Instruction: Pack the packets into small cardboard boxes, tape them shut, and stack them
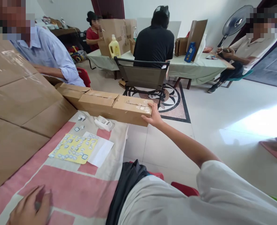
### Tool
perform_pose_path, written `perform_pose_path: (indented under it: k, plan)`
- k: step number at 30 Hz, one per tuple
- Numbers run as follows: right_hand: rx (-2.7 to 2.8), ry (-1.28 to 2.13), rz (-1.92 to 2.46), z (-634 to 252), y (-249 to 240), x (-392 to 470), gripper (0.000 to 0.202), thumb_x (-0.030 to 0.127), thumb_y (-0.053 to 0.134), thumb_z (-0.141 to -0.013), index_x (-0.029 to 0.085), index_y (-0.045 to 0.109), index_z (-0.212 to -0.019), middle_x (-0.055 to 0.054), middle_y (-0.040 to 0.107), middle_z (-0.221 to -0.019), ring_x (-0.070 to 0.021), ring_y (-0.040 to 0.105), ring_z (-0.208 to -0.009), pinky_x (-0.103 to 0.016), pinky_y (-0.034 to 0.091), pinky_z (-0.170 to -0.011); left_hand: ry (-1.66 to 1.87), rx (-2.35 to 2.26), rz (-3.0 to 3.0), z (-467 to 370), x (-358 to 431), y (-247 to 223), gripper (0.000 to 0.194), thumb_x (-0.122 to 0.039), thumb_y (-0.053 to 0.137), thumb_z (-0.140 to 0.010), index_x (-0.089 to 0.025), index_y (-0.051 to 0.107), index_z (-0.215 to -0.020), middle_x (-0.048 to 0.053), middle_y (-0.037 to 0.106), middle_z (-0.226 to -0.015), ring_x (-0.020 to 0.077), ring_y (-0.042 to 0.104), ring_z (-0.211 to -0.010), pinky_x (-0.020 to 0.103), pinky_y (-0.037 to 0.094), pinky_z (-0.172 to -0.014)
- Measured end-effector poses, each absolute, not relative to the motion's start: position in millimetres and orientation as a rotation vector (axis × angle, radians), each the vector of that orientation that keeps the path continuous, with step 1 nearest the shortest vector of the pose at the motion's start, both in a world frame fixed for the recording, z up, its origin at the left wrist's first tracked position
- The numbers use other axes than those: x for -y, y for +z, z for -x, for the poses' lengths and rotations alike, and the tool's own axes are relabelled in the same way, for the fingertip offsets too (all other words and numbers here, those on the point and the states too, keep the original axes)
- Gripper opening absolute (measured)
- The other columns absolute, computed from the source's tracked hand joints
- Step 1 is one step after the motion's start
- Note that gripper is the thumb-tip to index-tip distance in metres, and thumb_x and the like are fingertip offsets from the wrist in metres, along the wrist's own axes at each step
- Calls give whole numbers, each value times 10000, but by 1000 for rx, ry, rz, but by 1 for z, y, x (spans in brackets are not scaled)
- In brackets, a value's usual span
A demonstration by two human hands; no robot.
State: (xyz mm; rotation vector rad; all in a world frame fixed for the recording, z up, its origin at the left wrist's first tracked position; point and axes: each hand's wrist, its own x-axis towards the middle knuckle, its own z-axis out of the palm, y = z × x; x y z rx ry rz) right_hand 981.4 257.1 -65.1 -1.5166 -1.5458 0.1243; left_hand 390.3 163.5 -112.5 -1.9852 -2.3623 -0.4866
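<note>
Head view: right hand (153, 117) grips the cardboard flap (110, 106); left hand (32, 207) lies curled on the tablecloth (82, 187); no legible writing.

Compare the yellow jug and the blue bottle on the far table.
The yellow jug stands toward the left end of the far table, in front of a cardboard box; the blue bottle stands toward the right end. The jug is broader, with a white cap; the bottle is slimmer, with a yellow label. Both stand upright.
</note>
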Motion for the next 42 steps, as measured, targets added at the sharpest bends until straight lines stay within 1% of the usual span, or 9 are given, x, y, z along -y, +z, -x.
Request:
perform_pose_path:
  k: [2, 5, 8, 10, 21, 24, 30, 36, 42]
  plan:
    - [1550, 144, 1512, -971, -64, -265, 930, 677, 746, -745, 149, 390, -1423, -219, 408, -1368, -389, 458, -1339, -599, 390, -1179, -542, 2331, 2003, -391, -164, -111, 648, -662, 276, -922, -342, 519, -1431, 130, 659, -1372, 448, 605, -1267, 631, 481, -1070]
    - [1561, 156, 1493, -957, -64, -276, 953, 668, 754, -747, 126, 383, -1437, -230, 397, -1374, -388, 454, -1344, -579, 401, -1174, -539, 2339, 1996, -391, -166, -109, 618, -636, 290, -941, -297, 574, -1373, 134, 656, -1391, 442, 613, -1252, 641, 485, -1059]
    - [1560, 144, 1491, -950, -66, -282, 945, 645, 755, -743, 125, 381, -1437, -227, 393, -1368, -395, 442, -1351, -577, 396, -1174, -529, 2358, 2002, -388, -168, -110, 622, -607, 304, -953, -215, 622, -1316, 156, 637, -1424, 424, 603, -1262, 612, 477, -1085]
    - [1546, 136, 1497, -949, -67, -286, 932, 643, 749, -737, 137, 384, -1429, -222, 393, -1364, -404, 424, -1364, -588, 392, -1173, -544, 2353, 1997, -387, -169, -112, 628, -605, 311, -955, -193, 641, -1295, 150, 639, -1421, 409, 598, -1270, 586, 473, -1099]
    - [1558, 107, 1494, -946, -67, -293, 891, 664, 711, -760, 184, 361, -1424, -201, 393, -1360, -407, 414, -1365, -623, 383, -1163, -544, 2418, 1966, -389, -167, -114, 576, -584, 311, -981, -228, 615, -1317, 109, 628, -1439, 361, 559, -1337, 561, 419, -1158]
    - [1565, 111, 1516, -945, -67, -293, 903, 668, 701, -763, 177, 348, -1434, -212, 374, -1384, -413, 396, -1384, -619, 385, -1159, -562, 2400, 1976, -391, -166, -111, 560, -569, 319, -984, -223, 616, -1309, 114, 627, -1443, 354, 560, -1339, 554, 418, -1160]
    - [1582, 105, 1540, -944, -65, -294, 900, 657, 678, -784, 150, 336, -1444, -233, 360, -1397, -407, 386, -1402, -597, 389, -1161, -570, 2399, 1966, -394, -166, -108, 566, -568, 308, -977, -216, 625, -1286, 116, 631, -1438, 370, 576, -1306, 587, 434, -1130]
    - [1586, 103, 1575, -941, -63, -296, 923, 707, 658, -783, 157, 332, -1448, -232, 358, -1410, -407, 363, -1431, -596, 370, -1182, -546, 2464, 1952, -394, -167, -110, 556, -573, 306, -975, -239, 609, -1300, 104, 616, -1463, 370, 553, -1333, 607, 414, -1137]
    - [1555, 140, 1570, -925, -64, -304, 956, 709, 651, -788, 122, 321, -1466, -252, 324, -1446, -387, 368, -1441, -549, 385, -1189, -553, 2445, 1956, -393, -168, -113, 551, -559, 309, -977, -233, 608, -1304, 113, 617, -1458, 364, 555, -1326, 591, 418, -1126]
